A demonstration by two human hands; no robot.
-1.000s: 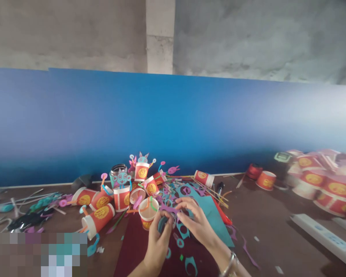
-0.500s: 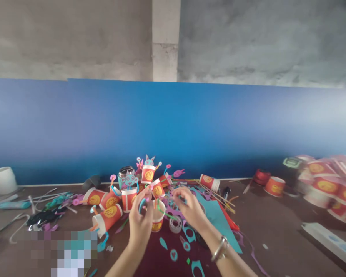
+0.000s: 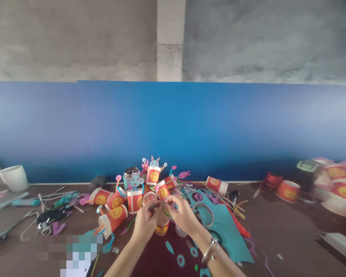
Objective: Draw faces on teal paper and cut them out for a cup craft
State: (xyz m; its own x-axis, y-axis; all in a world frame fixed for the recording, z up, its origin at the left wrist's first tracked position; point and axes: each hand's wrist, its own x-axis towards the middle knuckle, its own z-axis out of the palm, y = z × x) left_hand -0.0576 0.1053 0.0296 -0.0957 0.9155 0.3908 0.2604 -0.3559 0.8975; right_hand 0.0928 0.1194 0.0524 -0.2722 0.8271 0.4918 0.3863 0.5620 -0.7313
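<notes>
Over a red and white paper cup (image 3: 162,229), my left hand (image 3: 145,221) and my right hand (image 3: 183,215) meet at the fingertips. The fingers of both are closed in a pinch. A thin green strip (image 3: 166,212) curves by my right fingertips, above the cup's mouth. What my left fingers hold is too small and covered to make out. My hands hide much of the cup's rim. Just behind stand red paper cups with blue paper faces, among them a cup (image 3: 135,200) with strip arms.
Turquoise paper (image 3: 233,234) lies at the right with a tape roll (image 3: 203,214) on it. Small cut-outs (image 3: 180,260) are in front. Scissors (image 3: 2,240) and a white cup (image 3: 14,178) are at left, stacked red cups (image 3: 341,188) and a power strip (image 3: 338,246) at right.
My hands, apart on either side of the cup before, have come together above it, fingertips meeting. The whole view has shifted slightly, with things appearing further right.
</notes>
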